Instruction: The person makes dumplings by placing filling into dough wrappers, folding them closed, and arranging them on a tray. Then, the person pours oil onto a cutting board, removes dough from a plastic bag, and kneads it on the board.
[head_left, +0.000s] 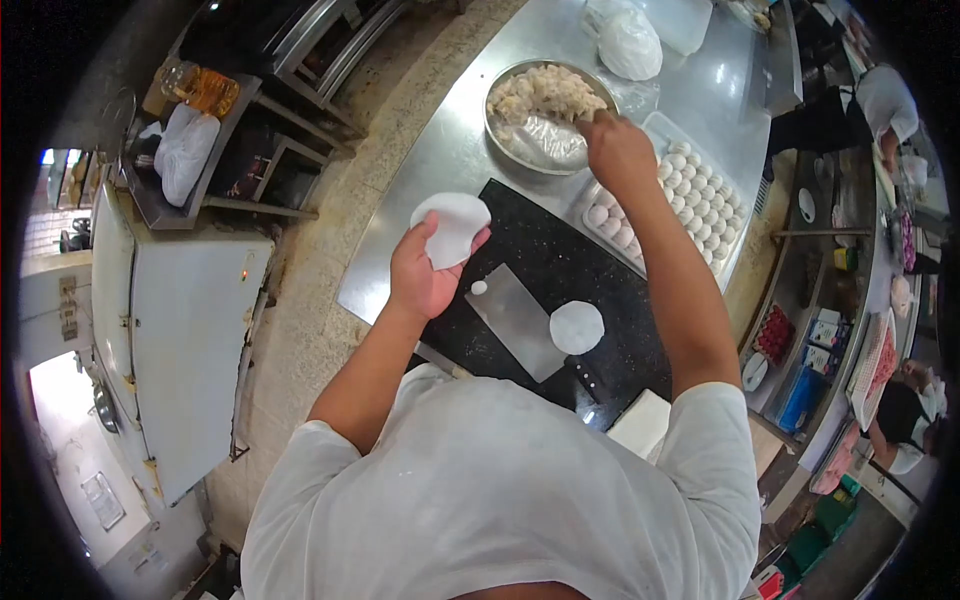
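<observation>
My left hand (pixel 430 270) holds a thin round white wrapper (pixel 455 225) over the left edge of the black board (pixel 630 330). At the right rim of a metal bowl (pixel 492 135) of pale filling (pixel 550 92), my right hand (pixel 617 150) has its fingers closed, and what they hold is hidden. Clear plastic (pixel 550 142) lies in the bowl's near part. On the board rest a wide cleaver blade (pixel 520 325) with a small white piece (pixel 479 288) on it, and a stack of round wrappers (pixel 577 327).
Right of the bowl is a tray of round white dumplings (pixel 700 200). A white plastic bag (pixel 628 42) sits at the table's back. A white block (pixel 641 425) lies near my right elbow. Other people (pixel 888 105) stand at the far right beside shelves. An oil bottle (pixel 200 88) is at upper left.
</observation>
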